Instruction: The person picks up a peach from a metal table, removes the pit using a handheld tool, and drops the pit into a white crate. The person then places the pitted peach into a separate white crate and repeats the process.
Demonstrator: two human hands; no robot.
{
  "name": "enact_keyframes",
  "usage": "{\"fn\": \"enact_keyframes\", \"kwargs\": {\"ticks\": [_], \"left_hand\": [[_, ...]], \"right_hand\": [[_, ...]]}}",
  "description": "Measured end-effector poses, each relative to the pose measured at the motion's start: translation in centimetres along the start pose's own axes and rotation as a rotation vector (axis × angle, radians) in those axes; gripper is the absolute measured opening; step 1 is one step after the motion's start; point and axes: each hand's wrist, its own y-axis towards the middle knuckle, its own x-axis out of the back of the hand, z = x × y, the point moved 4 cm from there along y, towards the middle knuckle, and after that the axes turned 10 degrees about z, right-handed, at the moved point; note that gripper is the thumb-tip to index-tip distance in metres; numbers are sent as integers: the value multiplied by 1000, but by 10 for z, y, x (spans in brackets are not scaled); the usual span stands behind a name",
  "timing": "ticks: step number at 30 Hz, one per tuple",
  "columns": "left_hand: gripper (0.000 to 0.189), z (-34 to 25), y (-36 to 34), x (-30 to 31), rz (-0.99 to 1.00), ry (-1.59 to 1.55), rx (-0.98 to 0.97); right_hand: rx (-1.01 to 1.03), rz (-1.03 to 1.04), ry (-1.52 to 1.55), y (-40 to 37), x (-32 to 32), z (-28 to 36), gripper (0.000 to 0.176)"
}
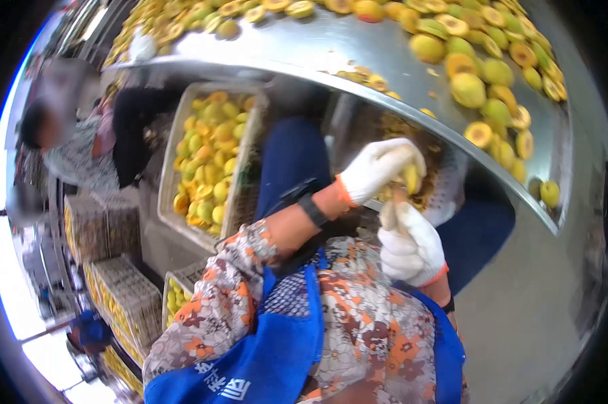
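My left hand (383, 168), in a white knit glove with an orange cuff, is closed around a yellow peach piece (411, 179). Just below it, my gloved right hand (413, 248) is wrapped round a small hand tool (399, 196) with a brownish shaft. The tool points up at the peach piece; its tip is hidden by the fruit and left fingers. Both hands are above my lap, near the edge of a metal table (304, 44). Beneath them, a container (344, 124) holds brownish-yellow scraps.
Many halved peaches (469, 89) lie on the metal table. A pale crate (164, 195) full of peach halves stands on the floor to my left. Stacked crates (105, 229) are farther left. A seated person (82, 151) is on that side, and another person (92, 331) is lower left.
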Motion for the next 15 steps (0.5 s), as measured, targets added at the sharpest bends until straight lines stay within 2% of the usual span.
{"fn": "enact_keyframes", "kwargs": {"ticks": [2,4,5,8,9,10,11,12,14,15], "left_hand": [[36,-1,-5,6,-19,-1,13],[30,-4,-7,11,-83,263,-76],[26,-10,-9,14,-27,277,-50],[38,-21,-18,19,200,112,39],[38,-20,-20,20,191,111,34],[43,-26,-23,23,35,279,-190],[48,-35,-29,22,-126,444,-414],[50,-33,-34,31,-365,395,-299],[47,-30,-54,49,-614,-421,-230],[43,-35,-71,70,-788,31,-196]], "right_hand": [[-17,21,10,4,2,-3,35],[-16,26,33,7,4,-4,35],[-40,30,32,9,5,-5,35],[-88,111,-14,16,4,-9,34],[-89,83,-33,16,3,-11,33],[-85,53,-52,16,0,-12,33],[-127,120,-68,20,-8,-12,27],[-130,118,-72,20,-16,-13,27],[-165,47,-442,21,-27,-21,19],[-75,-187,-516,19,-18,-16,15]]}}
